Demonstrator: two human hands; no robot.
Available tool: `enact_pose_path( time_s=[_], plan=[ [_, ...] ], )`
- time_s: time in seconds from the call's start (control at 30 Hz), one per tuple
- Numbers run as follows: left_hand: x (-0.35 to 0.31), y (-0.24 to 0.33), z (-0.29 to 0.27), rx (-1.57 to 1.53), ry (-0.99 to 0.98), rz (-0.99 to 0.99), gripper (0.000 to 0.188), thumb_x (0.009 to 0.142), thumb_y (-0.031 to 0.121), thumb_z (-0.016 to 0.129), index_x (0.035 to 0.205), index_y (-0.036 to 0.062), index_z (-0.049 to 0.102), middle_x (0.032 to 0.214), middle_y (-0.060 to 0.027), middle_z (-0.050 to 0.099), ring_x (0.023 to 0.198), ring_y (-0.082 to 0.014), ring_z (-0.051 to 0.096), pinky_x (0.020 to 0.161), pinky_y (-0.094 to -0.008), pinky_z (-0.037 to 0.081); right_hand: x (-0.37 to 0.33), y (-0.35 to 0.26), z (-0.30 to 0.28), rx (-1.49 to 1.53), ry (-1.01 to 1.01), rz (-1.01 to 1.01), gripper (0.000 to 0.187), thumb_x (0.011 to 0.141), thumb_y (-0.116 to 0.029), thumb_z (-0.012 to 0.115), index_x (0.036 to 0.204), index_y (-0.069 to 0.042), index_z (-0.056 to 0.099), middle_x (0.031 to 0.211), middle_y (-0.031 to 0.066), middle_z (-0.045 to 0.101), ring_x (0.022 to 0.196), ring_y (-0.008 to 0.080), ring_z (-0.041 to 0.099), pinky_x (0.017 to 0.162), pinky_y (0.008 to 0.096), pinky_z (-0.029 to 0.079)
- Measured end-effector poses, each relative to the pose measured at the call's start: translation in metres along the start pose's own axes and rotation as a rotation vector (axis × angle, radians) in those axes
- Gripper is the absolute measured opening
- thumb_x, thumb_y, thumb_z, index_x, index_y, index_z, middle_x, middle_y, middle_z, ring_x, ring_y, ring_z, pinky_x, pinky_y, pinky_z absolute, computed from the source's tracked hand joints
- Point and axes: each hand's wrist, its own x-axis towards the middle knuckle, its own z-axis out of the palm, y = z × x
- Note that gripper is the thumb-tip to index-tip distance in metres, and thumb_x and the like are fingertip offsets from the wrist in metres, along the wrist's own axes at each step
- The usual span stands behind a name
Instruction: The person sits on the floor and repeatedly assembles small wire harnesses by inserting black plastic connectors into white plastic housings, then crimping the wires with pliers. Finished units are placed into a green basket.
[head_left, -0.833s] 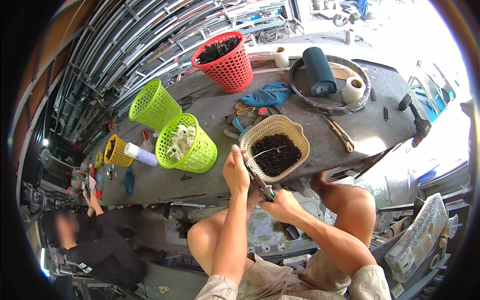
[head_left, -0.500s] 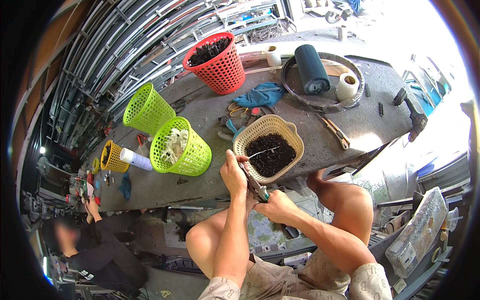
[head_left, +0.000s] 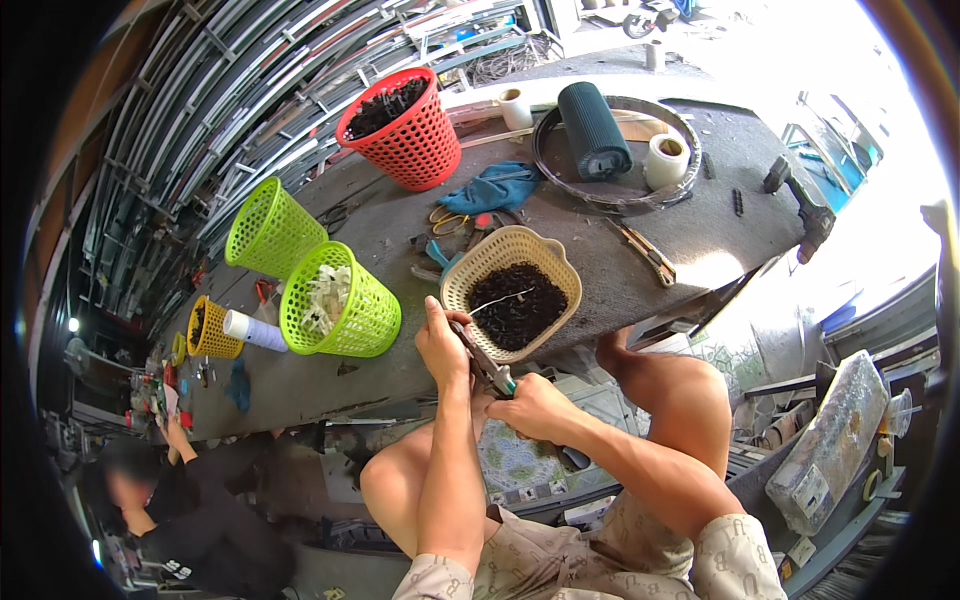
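Above my lap, my right hand (head_left: 530, 405) is closed round the green-ended handles of a pair of pliers (head_left: 487, 366). The metal jaws point up and left, against the fingers of my left hand (head_left: 441, 345). My left hand is closed in a pinch, and a thin white strip (head_left: 500, 301) runs out from its fingertips over the beige basket (head_left: 573, 290). That basket stands at the near table edge, with many small black pieces (head_left: 522, 310) inside. What the jaws grip is hidden by my fingers.
Left on the table (head_left: 375, 385) are green baskets (head_left: 365, 318), one holding white pieces, and a yellow basket (head_left: 214, 345). A red basket (head_left: 415, 145) stands behind. Rightward lie a utility knife (head_left: 650, 255), rolls and a drill (head_left: 805, 215). Another person (head_left: 200, 520) works at far left.
The whole scene has shifted slightly left in the picture. Both hands, the pliers and the white strip keep nearly the same places relative to the basket.
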Motion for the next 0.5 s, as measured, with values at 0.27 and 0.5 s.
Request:
enact_pose_path(
  time_s=[0.27,0.5],
  plan=[
    [-0.0021,-0.0007,0.0036,-0.068,0.037,-0.052,0.072,0.109,0.060,0.048,0.084,-0.0033,0.070,0.062,-0.0035,0.059,0.052,-0.0115,0.054,0.051,-0.0269,0.041,-0.0024,-0.0065,0.0035,0.067,0.095,0.020,0.037,0.086,-0.029,0.072,0.072,0.004,0.064,0.061,0.0084,0.061,0.051,0.0171,0.057,0.049,0.0364,0.045],
    [0.0026,-0.0011,0.0015,-0.009,-0.011,0.041,0.063,0.112,0.046,0.043,0.079,-0.0012,0.067,0.061,-0.0045,0.060,0.051,-0.0130,0.054,0.050,-0.0277,0.040,0.0009,-0.0018,-0.0008,0.205,-0.006,0.083,0.034,0.085,-0.027,0.070,0.067,0.001,0.061,0.057,0.0086,0.059,0.045,0.0169,0.054,0.041,0.0359,0.040]
  ],
)
